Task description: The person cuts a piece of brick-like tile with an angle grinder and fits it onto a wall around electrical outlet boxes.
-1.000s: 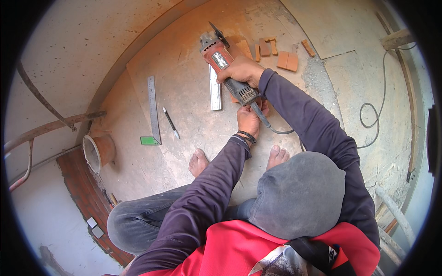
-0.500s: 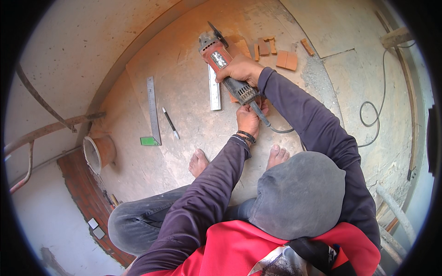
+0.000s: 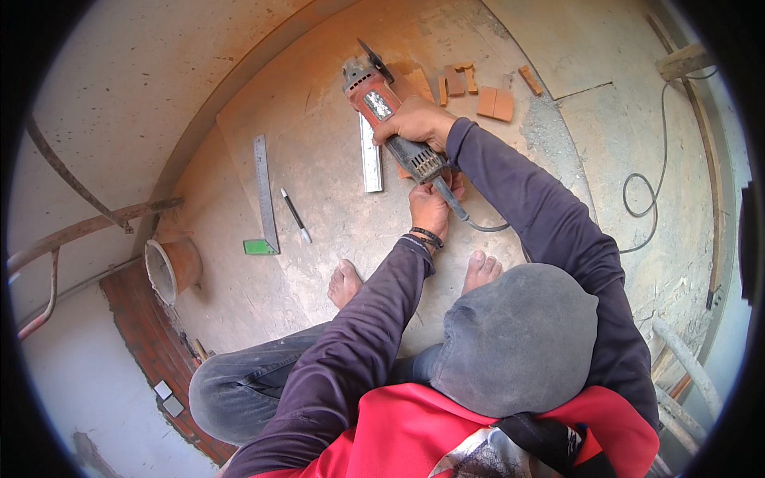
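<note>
My right hand point(image 3: 421, 123) is closed around the body of a red and black angle grinder point(image 3: 378, 105), whose disc and guard point to the far side. Just below the grinder's rear end, my left hand point(image 3: 430, 209) has its fingers curled, partly hidden by the tool and its cord. What those fingers grip cannot be made out. An orange brick piece point(image 3: 404, 172) shows beside the tool, close to the left fingertips. Partly beneath the grinder, a silver metal straightedge point(image 3: 371, 163) lies on the floor.
Cut orange brick pieces point(image 3: 496, 103) lie at the far right of the grinder. Left of centre are a try square point(image 3: 265, 195) with a green handle and a marker point(image 3: 296, 213). A bucket point(image 3: 173, 267) lies tipped on the left. A loose power cord point(image 3: 655, 195) curls at right.
Almost nothing differs. The grinder and both hands hold nearly the same position; the whole view has shifted very slightly.
</note>
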Motion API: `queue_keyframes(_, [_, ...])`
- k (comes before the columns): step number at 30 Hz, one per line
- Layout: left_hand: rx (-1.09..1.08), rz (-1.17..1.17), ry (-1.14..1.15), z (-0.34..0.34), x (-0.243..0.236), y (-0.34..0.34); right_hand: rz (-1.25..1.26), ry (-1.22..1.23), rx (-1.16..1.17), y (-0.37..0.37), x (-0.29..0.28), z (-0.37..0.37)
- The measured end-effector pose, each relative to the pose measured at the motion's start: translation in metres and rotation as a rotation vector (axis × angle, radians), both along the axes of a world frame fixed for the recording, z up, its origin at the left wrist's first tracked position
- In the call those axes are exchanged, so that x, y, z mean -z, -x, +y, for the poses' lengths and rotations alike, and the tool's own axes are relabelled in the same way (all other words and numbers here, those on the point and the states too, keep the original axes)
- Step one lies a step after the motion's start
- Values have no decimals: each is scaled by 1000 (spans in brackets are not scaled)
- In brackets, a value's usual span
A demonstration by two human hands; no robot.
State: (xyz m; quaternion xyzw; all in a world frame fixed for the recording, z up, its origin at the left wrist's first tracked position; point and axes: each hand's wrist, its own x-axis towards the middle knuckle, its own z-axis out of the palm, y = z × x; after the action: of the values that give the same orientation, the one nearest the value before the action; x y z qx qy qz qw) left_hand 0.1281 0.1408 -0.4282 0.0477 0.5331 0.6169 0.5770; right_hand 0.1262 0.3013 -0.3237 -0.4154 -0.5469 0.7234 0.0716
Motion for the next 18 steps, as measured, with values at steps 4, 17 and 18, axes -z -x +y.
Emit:
queue_keyframes(4, [5,1,2,0,-2,0,12,-28,1,-1,1,0])
queue_keyframes(17, [16,23,50,4,-13,-5,12,-53,40,-1,2,2])
queue_keyframes(18, [2,17,48,5,-14,-6,3,-69,20,0,4,3])
